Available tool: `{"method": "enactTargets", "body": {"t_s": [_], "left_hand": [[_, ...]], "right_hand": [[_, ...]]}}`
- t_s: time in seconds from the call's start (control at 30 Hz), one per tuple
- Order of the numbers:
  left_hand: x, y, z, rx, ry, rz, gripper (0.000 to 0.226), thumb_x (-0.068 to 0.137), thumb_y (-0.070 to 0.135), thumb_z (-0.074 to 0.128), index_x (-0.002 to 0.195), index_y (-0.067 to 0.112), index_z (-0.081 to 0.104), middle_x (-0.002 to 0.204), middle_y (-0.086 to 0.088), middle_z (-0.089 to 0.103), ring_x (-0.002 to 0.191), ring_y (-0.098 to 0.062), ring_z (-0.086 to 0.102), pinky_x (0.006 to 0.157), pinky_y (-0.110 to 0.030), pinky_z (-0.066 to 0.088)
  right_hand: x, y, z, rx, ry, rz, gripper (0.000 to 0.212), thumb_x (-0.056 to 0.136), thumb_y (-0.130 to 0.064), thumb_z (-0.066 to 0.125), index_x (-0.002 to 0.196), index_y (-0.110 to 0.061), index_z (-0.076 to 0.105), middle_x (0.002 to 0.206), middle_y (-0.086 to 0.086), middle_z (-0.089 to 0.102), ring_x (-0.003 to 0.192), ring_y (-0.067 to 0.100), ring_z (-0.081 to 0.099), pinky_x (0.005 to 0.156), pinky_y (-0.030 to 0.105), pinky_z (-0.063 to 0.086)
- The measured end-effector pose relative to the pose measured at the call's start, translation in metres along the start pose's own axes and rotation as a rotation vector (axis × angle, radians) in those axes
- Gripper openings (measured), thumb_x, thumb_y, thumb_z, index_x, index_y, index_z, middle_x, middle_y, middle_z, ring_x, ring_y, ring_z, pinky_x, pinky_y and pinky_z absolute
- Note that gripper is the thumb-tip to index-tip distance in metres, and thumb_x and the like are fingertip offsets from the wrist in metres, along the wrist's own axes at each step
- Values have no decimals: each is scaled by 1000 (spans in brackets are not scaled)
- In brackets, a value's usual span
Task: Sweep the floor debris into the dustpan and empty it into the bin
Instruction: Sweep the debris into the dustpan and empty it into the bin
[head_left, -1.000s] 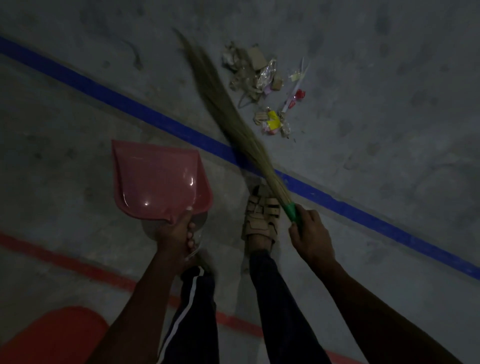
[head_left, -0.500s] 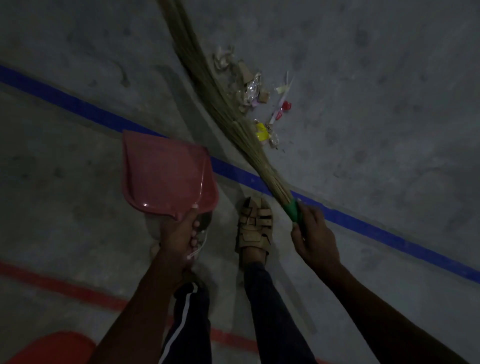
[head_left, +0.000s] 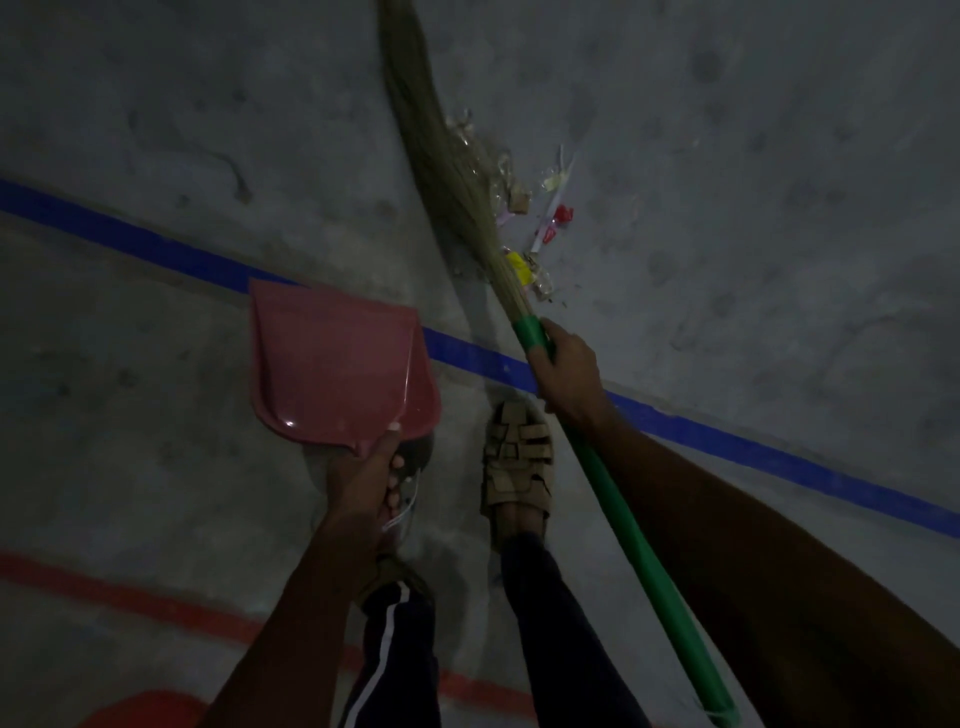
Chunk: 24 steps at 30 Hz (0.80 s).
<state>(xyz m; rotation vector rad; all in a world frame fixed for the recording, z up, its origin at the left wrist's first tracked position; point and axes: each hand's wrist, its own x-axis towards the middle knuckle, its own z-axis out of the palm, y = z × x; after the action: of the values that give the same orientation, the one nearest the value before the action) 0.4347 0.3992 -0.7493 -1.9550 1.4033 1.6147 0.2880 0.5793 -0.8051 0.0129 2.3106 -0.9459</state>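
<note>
My left hand (head_left: 370, 475) grips the handle of a pink dustpan (head_left: 332, 366), held above the floor with its mouth pointing away from me. My right hand (head_left: 563, 369) grips the green handle of a grass broom (head_left: 447, 156) just below the bristles. The bristles stretch forward over a small heap of debris (head_left: 540, 218): paper scraps, clear wrappers, red and yellow bits. Part of the heap is hidden under the bristles.
A blue line (head_left: 156, 244) crosses the grey concrete floor diagonally and a red line (head_left: 130, 597) runs nearer to me. My sandalled foot (head_left: 517, 457) stands between my hands. A red object (head_left: 145, 709) shows at the bottom left edge.
The broom has swung to the right over the debris and my right hand has moved forward, showing more green handle. The dustpan has stayed in my left hand.
</note>
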Motion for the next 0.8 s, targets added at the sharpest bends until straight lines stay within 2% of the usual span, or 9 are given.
{"method": "enactTargets", "body": {"t_s": [0.2,0.3,0.37,0.43,0.53,0.6,0.67,0.8], "left_hand": [[-8,-2,3,9,2,4,31,95,22,71,74,17,49,61,-9,49,26,-5,35,33,-13,27],[-9,-3,6,6,-5,-2,33,95,23,71,72,14,49,55,-7,48,25,-5,35,32,-12,27],[-8,-4,9,15,-7,-18,36,95,24,71,69,11,50,43,-2,47,24,-6,35,31,-11,27],[-6,-6,12,52,-12,-32,39,94,28,72,67,9,51,37,2,44,23,-6,35,31,-12,28],[-7,-6,16,91,-34,-13,37,95,27,71,69,9,51,46,-3,47,26,-6,36,31,-14,29],[-8,-6,20,110,-54,-4,37,95,25,71,69,8,52,50,-5,47,26,-6,36,31,-14,29],[-8,-6,23,148,-100,-28,38,95,27,71,72,3,53,45,-4,46,26,-7,35,32,-13,29],[4,-4,28,258,-232,-43,34,94,29,72,89,-1,57,44,-2,42,27,-10,32,34,-14,28]], "right_hand": [[-79,81,-23,-117,-40,77,35,100,-22,48,134,-15,54,71,5,58,59,24,61,51,47,55],[-130,114,-38,-139,-32,106,47,97,-26,49,143,-17,47,82,-4,52,66,22,59,56,49,54],[-156,126,-46,-136,-7,105,58,91,-38,44,144,-14,47,86,-5,51,70,19,58,59,44,53],[-171,128,-53,-148,44,88,65,86,-42,42,141,-9,50,88,-2,54,74,15,55,62,31,47],[-175,121,-56,-140,110,70,63,84,-39,44,137,-6,54,88,1,55,77,10,53,64,22,40],[-168,118,-54,-135,141,59,60,85,-38,46,136,-8,54,90,1,55,75,10,52,64,23,40],[-155,113,-50,-179,191,63,57,87,-38,49,136,-10,54,96,2,56,76,11,52,64,25,42],[-121,104,-46,-298,347,113,52,89,-33,59,137,-14,52,113,6,54,84,18,56,63,31,48]]}}
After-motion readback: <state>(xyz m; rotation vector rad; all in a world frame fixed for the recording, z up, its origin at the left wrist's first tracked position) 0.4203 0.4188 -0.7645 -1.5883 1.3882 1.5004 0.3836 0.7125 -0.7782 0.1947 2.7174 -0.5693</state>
